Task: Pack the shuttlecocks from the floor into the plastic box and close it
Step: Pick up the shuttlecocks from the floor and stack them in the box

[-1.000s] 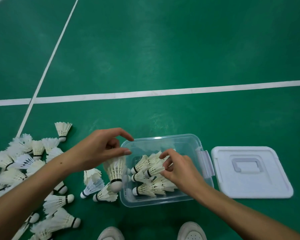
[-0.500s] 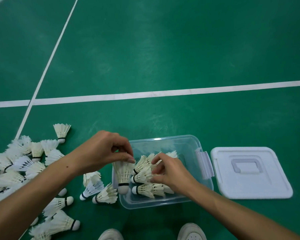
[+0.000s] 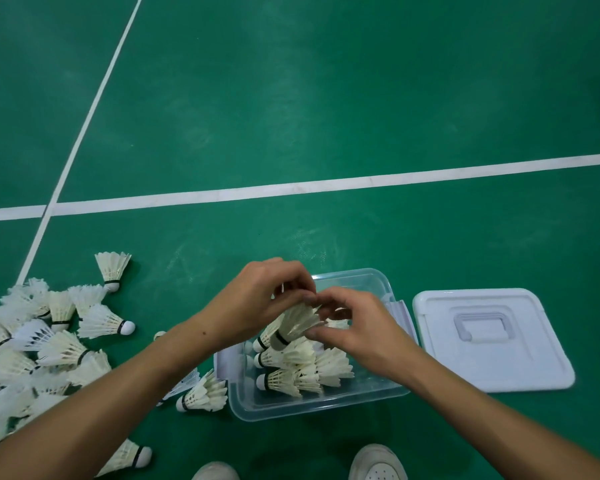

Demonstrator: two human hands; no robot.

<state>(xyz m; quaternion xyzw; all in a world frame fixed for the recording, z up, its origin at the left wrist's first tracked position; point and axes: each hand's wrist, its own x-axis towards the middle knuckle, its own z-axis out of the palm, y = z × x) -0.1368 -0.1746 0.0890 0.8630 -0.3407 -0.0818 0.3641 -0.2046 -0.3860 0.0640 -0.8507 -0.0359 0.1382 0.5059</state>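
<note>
Inside box point(image 3: 378, 396) — stacked shuttlecocks point(image 3: 302, 372)

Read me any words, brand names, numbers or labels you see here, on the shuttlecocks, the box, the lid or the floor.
No text can be read anywhere.
Shuttlecock beside the box: faint dark marks on its skirt, too small and blurred to read.
Plastic box: no label shows.
Lid: plain, only a moulded handle recess.
Floor: white court lines only, no lettering.
Shoes: no logo legible.
</note>
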